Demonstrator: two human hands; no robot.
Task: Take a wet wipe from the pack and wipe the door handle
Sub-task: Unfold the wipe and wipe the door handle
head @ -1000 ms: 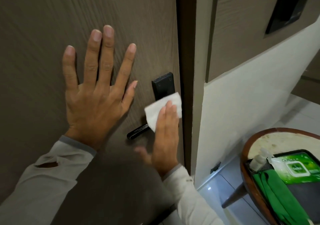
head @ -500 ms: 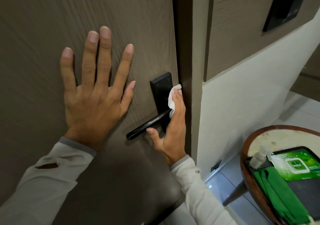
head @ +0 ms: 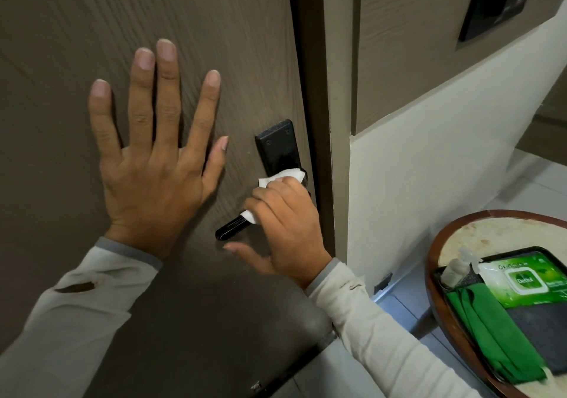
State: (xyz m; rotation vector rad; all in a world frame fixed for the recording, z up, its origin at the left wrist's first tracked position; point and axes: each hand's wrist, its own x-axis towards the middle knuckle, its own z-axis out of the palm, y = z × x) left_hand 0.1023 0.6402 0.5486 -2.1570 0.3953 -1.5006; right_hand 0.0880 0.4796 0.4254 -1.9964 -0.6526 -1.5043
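Your left hand (head: pixel 156 164) lies flat on the door (head: pixel 76 29), fingers spread, holding nothing. Your right hand (head: pixel 285 228) is closed around the black handle (head: pixel 230 228) with the white wipe (head: pixel 285 174) pressed between palm and lever; only the lever's tip and the wipe's edges show. The green pack (head: pixel 527 278) lies in a black tray (head: pixel 521 321) on the round table (head: pixel 445 305) at right, well apart.
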